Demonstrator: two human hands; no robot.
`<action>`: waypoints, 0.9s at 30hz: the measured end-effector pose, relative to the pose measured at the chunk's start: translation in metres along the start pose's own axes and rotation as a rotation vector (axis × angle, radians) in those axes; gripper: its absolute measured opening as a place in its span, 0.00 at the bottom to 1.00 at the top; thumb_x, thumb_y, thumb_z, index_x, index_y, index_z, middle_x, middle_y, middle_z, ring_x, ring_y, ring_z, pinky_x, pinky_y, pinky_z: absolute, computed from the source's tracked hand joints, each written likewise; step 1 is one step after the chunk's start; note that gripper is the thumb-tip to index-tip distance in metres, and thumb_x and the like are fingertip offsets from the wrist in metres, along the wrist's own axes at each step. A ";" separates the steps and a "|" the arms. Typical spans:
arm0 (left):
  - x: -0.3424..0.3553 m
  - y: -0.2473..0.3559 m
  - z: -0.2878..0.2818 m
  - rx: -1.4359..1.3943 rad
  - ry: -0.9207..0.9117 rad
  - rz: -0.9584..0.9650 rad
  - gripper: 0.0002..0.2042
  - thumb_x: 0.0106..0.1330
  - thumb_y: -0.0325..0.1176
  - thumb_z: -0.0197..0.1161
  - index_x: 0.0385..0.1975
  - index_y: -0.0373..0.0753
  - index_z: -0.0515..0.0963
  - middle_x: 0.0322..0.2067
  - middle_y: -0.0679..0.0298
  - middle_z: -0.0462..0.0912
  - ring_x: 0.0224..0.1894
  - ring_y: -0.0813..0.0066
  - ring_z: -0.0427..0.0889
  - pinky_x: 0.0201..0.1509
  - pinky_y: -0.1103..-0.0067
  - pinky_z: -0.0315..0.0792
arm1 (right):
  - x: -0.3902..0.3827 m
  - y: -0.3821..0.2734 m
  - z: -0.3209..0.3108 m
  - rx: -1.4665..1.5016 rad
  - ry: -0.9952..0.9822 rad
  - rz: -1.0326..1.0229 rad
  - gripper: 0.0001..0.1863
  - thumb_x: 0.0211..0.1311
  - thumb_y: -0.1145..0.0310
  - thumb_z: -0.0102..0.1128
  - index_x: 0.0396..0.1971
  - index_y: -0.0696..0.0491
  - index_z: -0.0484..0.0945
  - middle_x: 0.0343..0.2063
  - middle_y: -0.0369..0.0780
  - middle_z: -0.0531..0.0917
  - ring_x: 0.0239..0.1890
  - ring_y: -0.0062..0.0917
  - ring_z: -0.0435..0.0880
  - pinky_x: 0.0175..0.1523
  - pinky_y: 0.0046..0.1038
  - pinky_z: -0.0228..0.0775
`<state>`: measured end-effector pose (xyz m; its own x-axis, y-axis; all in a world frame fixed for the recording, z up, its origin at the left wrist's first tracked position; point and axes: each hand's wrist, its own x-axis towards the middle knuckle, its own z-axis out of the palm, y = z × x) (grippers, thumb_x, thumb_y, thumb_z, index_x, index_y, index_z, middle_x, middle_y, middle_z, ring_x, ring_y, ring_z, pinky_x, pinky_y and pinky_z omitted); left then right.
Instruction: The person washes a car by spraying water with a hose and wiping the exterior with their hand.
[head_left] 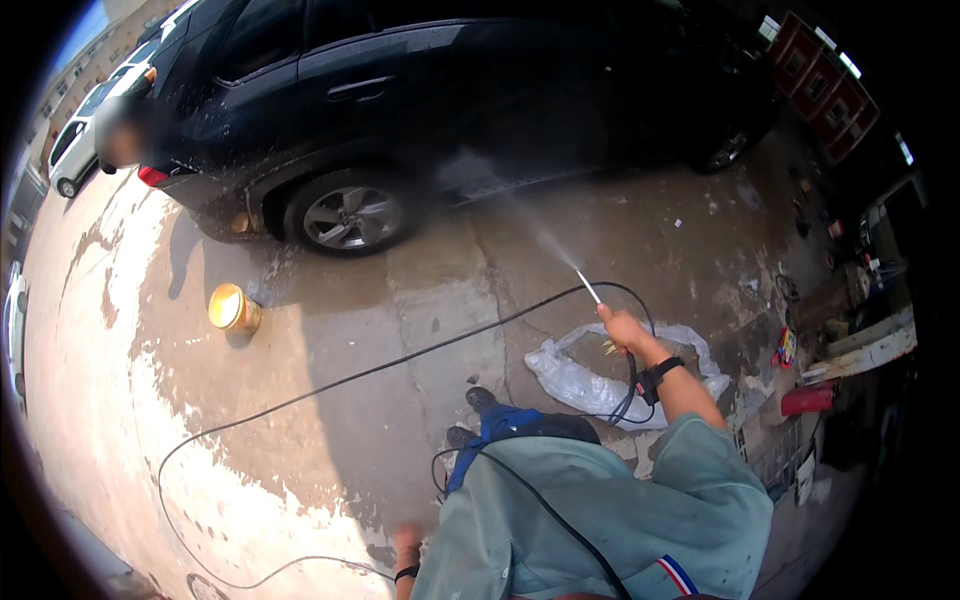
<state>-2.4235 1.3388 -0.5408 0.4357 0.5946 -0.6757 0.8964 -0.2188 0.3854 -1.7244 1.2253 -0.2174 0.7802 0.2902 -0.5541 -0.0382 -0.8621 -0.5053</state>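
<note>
My right hand (624, 329), with a black band on its wrist, is wrapped round a spray wand (588, 286) with a white tip. From that tip a fan of water (545, 240) shoots toward the lower side of a dark car (430, 110). Mist rises at the sill, just behind the rear wheel (352, 215). A black hose (400, 360) loops over the ground and hangs by my right forearm. Low in the view my left hand (407, 538) hangs beside my body; blur hides its fingers.
A yellow bucket (234, 309) stands on the wet concrete, left of the hose. Crumpled clear plastic sheeting (580, 380) lies by my feet. At the right are a red cylinder (808, 398) and assorted clutter. Another person (122, 135), face blurred, is behind the car; white cars park beyond.
</note>
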 end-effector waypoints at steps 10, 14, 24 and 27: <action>0.016 0.042 -0.051 0.304 0.159 0.259 0.11 0.57 0.34 0.54 0.38 0.41 0.77 0.36 0.56 0.78 0.41 0.58 0.77 0.42 0.64 0.71 | -0.021 -0.105 -0.057 -0.019 0.119 -0.212 0.35 0.66 0.42 0.37 0.19 0.62 0.71 0.09 0.41 0.69 0.07 0.28 0.69 0.14 0.31 0.61; 0.030 0.070 -0.080 0.406 0.299 0.432 0.10 0.53 0.32 0.56 0.34 0.42 0.77 0.33 0.57 0.77 0.38 0.58 0.77 0.40 0.64 0.71 | -0.034 -0.149 -0.103 0.060 0.202 -0.306 0.34 0.65 0.40 0.37 0.18 0.59 0.69 0.10 0.39 0.68 0.09 0.26 0.69 0.14 0.29 0.61; 0.037 0.097 -0.070 -0.189 0.242 -0.081 0.13 0.53 0.36 0.58 0.36 0.37 0.77 0.33 0.54 0.81 0.38 0.60 0.79 0.43 0.70 0.73 | -0.020 -0.196 -0.147 0.324 0.246 -0.437 0.30 0.63 0.37 0.39 0.12 0.47 0.59 0.07 0.28 0.56 0.05 0.12 0.52 0.10 0.19 0.46; 0.008 0.119 -0.077 -0.383 0.136 -0.297 0.19 0.52 0.41 0.57 0.39 0.34 0.78 0.35 0.50 0.82 0.42 0.59 0.80 0.47 0.71 0.73 | -0.005 -0.182 -0.123 0.175 0.229 -0.382 0.31 0.65 0.39 0.39 0.11 0.50 0.59 0.07 0.30 0.58 0.05 0.16 0.56 0.10 0.21 0.50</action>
<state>-2.3193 1.3770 -0.4521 0.1292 0.6895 -0.7127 0.8749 0.2590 0.4092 -1.6442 1.3298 -0.0416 0.8754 0.4572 -0.1569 0.1892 -0.6227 -0.7593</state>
